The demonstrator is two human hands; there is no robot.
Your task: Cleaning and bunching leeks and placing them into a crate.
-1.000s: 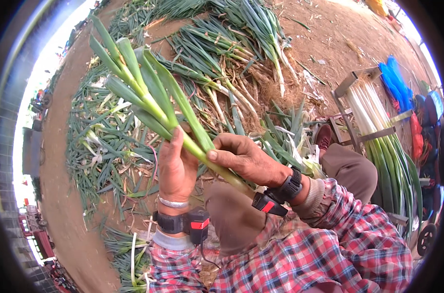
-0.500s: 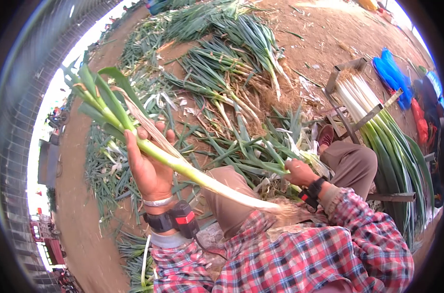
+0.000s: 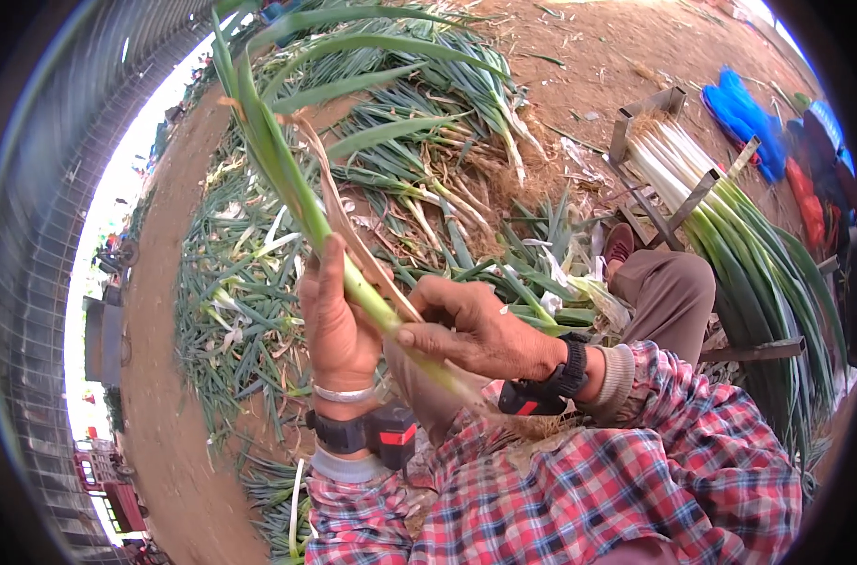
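A long green onion [image 3: 364, 294] slants across my lap, its leaves up at the far left and its roots down toward my shirt. My left hand [image 3: 339, 325] is closed around its stalk. A dry brown outer leaf [image 3: 327, 184] hangs along the stalk. On the lower stalk, my right hand [image 3: 485, 331] pinches with thumb and fingers where the dry leaf meets it. Whether the fingertips grip the leaf, the stalk or both is hard to make out. The root end is blurred.
Green onions [image 3: 447, 141] lie heaped on the dirt ground ahead, with loose leaf scraps [image 3: 250, 311] at the left. At my right, a metal rack [image 3: 678, 212] holds a bundle of cleaned green onions [image 3: 730, 226]. Blue plastic [image 3: 744, 118] and a red bag [image 3: 805, 202] lie beyond.
My right hand has come from the leaf pile at the right onto the onion's stalk. The onion has tilted steeper in my left hand, which has shifted slightly right and down.
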